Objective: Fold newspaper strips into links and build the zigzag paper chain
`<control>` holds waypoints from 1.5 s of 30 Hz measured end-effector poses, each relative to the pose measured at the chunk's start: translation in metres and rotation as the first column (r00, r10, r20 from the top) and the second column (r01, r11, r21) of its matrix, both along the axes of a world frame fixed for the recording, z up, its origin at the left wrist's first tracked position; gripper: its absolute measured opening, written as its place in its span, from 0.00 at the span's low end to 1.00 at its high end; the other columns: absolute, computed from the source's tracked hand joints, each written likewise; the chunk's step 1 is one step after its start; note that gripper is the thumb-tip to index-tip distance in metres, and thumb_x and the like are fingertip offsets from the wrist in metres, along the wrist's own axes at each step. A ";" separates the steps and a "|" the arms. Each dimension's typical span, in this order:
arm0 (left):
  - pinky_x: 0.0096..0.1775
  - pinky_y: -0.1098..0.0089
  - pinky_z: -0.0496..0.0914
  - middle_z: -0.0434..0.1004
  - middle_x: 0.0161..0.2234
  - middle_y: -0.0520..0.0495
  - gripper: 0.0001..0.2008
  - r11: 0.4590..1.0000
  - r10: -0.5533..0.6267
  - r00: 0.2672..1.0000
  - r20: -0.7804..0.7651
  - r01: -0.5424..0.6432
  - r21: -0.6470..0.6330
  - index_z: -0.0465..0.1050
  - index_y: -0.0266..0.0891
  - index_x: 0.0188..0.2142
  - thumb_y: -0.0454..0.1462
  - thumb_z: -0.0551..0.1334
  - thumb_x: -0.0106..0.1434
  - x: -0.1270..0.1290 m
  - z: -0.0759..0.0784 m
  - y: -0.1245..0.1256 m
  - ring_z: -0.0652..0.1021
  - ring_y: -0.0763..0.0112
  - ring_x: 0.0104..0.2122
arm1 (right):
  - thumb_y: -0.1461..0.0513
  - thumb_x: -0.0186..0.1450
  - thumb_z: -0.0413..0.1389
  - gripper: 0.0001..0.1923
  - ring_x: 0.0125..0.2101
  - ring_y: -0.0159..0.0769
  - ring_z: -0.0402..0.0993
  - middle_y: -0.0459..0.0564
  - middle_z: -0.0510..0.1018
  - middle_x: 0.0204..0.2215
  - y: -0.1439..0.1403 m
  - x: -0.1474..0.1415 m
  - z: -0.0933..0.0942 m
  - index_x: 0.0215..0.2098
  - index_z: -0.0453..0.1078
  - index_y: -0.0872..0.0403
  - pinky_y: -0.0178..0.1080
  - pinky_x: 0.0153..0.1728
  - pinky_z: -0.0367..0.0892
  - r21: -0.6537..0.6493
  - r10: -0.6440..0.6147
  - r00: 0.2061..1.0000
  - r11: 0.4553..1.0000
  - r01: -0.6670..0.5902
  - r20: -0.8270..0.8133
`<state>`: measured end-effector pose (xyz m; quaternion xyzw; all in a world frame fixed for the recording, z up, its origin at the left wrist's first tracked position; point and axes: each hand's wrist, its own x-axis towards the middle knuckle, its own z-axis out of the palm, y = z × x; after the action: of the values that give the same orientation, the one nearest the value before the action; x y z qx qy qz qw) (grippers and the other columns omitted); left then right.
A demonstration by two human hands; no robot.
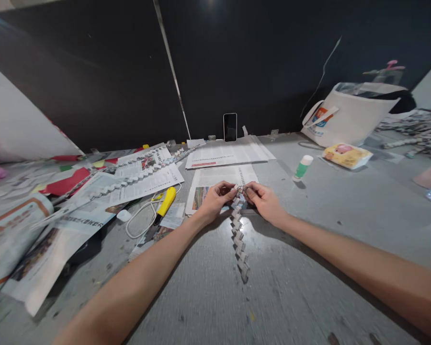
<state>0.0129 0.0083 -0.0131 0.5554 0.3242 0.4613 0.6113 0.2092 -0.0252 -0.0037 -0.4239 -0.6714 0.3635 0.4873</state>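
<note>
Head camera: left hand (pixel 215 200) and right hand (pixel 264 200) pinch the far end of a folded newspaper-strip chain (pixel 239 238), which trails toward the viewer across the grey table (pixel 309 268), fingers closed on it.

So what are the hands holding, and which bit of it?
Both hands, left hand and right hand, pinch the far end of a folded paper chain with their fingers. The rest of the chain lies on the grey table, trailing back toward the person.

Folded newsprint paper chain (pixel 239 235), matt; table (pixel 309 249) grey, rough; phone (pixel 230 127) glossy.
</note>
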 end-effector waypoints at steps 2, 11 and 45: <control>0.35 0.72 0.66 0.77 0.34 0.49 0.23 1.000 0.008 1.000 0.022 -0.007 -0.025 0.79 0.37 0.41 0.50 0.78 0.55 0.000 -0.003 0.002 0.74 0.76 0.31 | 0.44 0.73 0.52 0.22 0.26 0.34 0.60 0.43 0.66 0.24 0.000 0.000 0.000 0.32 0.67 0.50 0.39 0.30 0.60 0.004 -0.007 1.000 1.000 0.007 -0.005; 0.35 0.72 0.67 0.78 0.35 0.48 0.20 0.999 -0.046 0.999 0.015 0.046 0.006 0.79 0.36 0.40 0.48 0.77 0.58 -0.001 0.000 0.000 0.73 0.76 0.31 | 0.40 0.72 0.53 0.25 0.24 0.34 0.57 0.42 0.63 0.23 0.003 0.001 -0.003 0.31 0.66 0.50 0.38 0.28 0.57 -0.045 0.034 0.998 0.998 -0.037 -0.061; 0.38 0.69 0.69 0.82 0.36 0.43 0.28 0.994 -0.107 0.994 -0.017 0.106 -0.019 0.80 0.37 0.51 0.51 0.77 0.57 -0.003 0.001 -0.001 0.78 0.71 0.34 | 0.47 0.65 0.64 0.17 0.29 0.37 0.71 0.48 0.76 0.29 -0.004 -0.005 0.009 0.39 0.73 0.52 0.40 0.32 0.70 -0.102 -0.064 0.996 0.993 0.058 -0.059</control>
<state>0.0097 0.0075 -0.0125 0.5704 0.3039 0.4200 0.6371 0.2046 -0.0288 0.0051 -0.4566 -0.6236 0.3948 0.4968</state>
